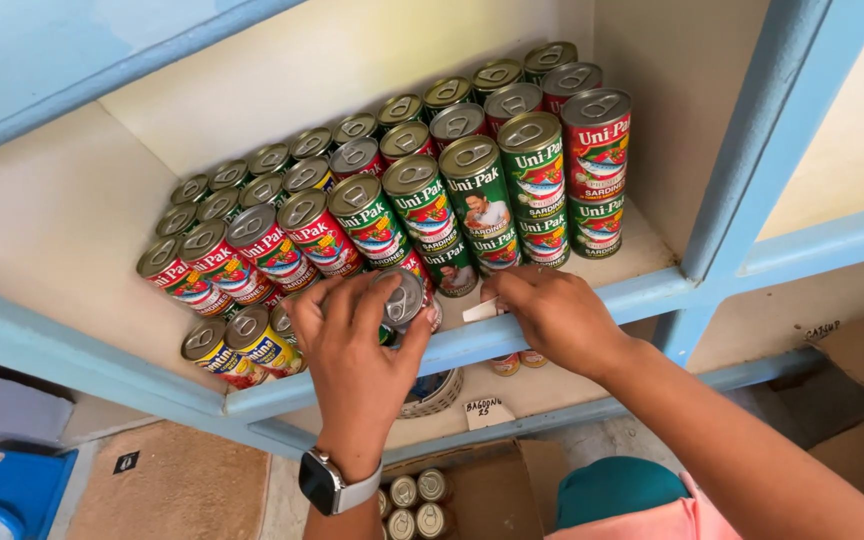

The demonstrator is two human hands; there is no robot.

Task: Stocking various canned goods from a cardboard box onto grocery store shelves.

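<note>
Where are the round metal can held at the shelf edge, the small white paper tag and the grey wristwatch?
round metal can [404, 297]: head view, lid.
small white paper tag [479, 311]: head view, middle.
grey wristwatch [322, 482]: head view, face.

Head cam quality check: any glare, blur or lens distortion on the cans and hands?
Head view: bright, even daylight, with mild glare on the metal tops of the stacked cans; the left hand and right hand are sharp, with no motion blur; the blue shelf edge bows from wide-angle distortion; a soft shadow lies under the shelf.
</note>
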